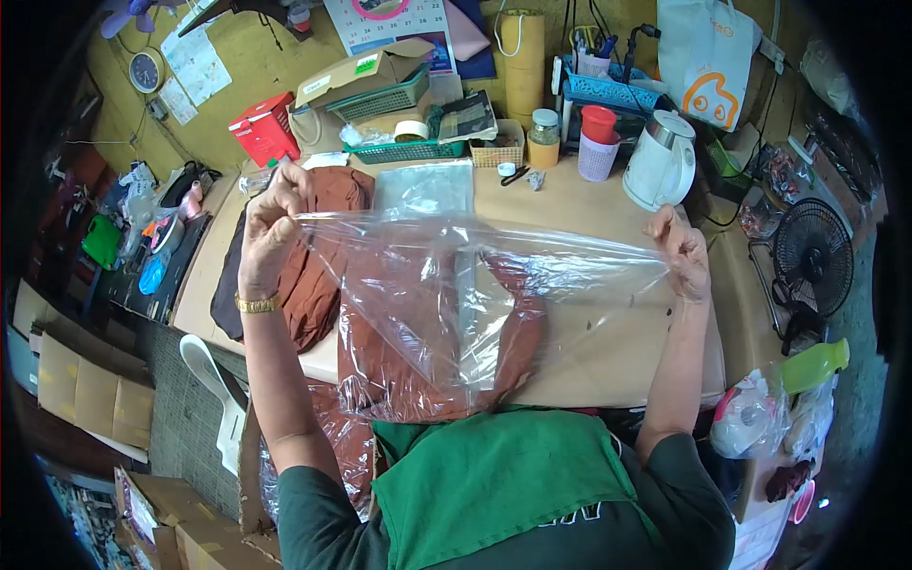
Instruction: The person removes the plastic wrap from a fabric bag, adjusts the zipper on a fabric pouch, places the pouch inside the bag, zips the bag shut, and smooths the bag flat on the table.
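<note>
2 hands [277,204] [682,256] pinching 1 clear bag [446,249]; 1 kettle [657,161] nr R.

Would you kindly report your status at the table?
Left hand, right hand gripping clear plastic, stretched between. Brown bundle seen through it. White kettle beyond right hand.

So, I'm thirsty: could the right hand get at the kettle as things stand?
Probably yes: the kettle stands just beyond the right hand, nothing seen between, but that hand is pinching clear plastic.
</note>
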